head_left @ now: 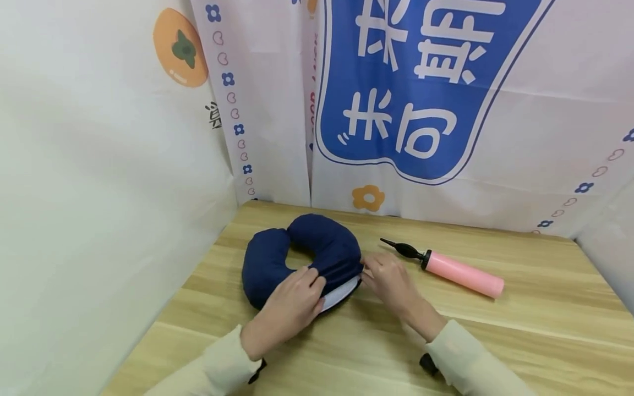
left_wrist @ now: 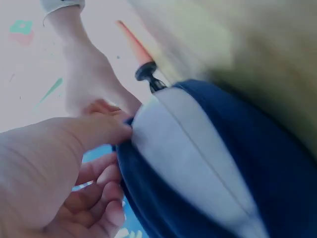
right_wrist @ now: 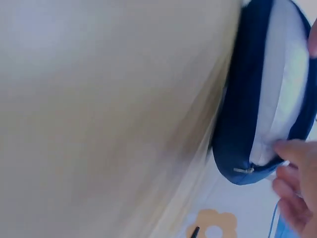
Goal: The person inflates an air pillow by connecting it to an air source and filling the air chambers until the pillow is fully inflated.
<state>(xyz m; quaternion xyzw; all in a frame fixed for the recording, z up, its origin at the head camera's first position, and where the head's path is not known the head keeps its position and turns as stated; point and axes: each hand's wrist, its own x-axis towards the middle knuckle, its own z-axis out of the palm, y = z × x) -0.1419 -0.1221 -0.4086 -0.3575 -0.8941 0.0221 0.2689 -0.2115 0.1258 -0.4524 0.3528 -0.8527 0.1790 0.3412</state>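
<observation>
A navy U-shaped neck pillow (head_left: 327,242) lies on the table, its curved back toward me. Along that side its cover is unzipped, baring a white inner (head_left: 340,294). My left hand (head_left: 292,302) pinches the upper edge of the opening between thumb and fingers. At the right end of the opening, my right hand (head_left: 393,286) grips the cover's edge, the thumb against the white inner in the right wrist view. A metal zipper pull (right_wrist: 243,170) sits at that end, just below the right thumb.
A pink hand pump (head_left: 463,274) with a black nozzle lies right of the pillow, beyond my right hand. White printed cloth (head_left: 277,110) hangs behind the wooden table (head_left: 559,308), and a white wall (head_left: 99,192) closes off the left side.
</observation>
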